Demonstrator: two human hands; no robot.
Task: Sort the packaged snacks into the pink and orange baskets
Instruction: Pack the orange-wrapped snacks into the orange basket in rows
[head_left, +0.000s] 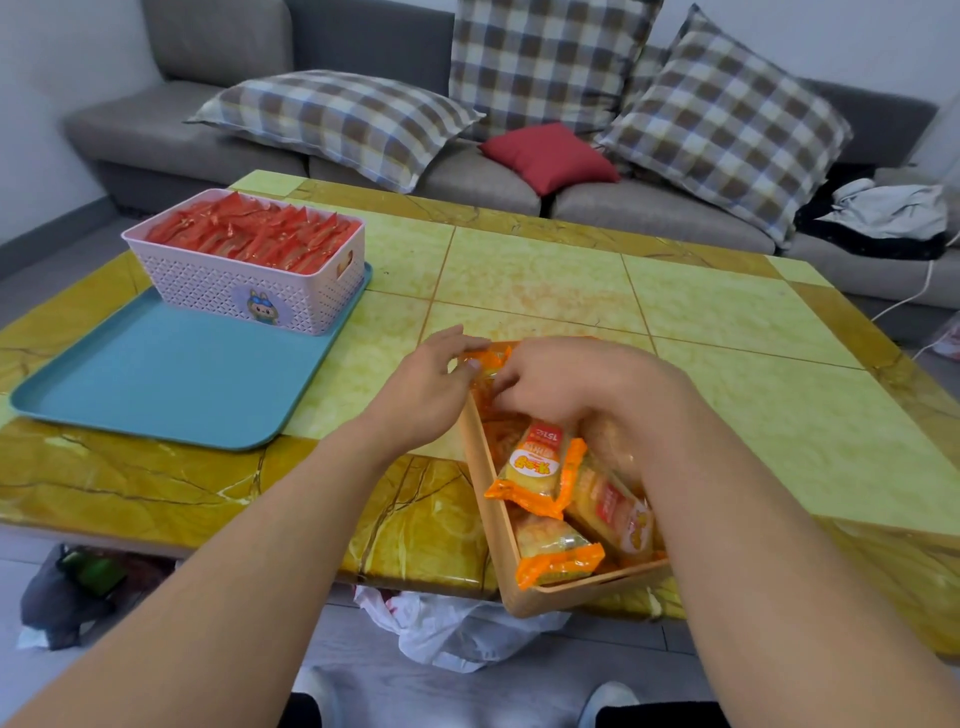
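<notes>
Your left hand (431, 382) and right hand (566, 382) both pinch an orange snack (480, 359) at the far end of the orange basket (498, 525), near the table (727, 312) edge. The pink basket (249, 283), full of red snacks (254, 234), stands on the tray (156, 384).

Your left hand (426, 387) and right hand (566, 379) reach forward side by side, fingers curled, fingertips nearly meeting.

My one camera sits on my head — it looks forward and down, close over my table (519, 270), the sofa (208, 130) beyond.
</notes>
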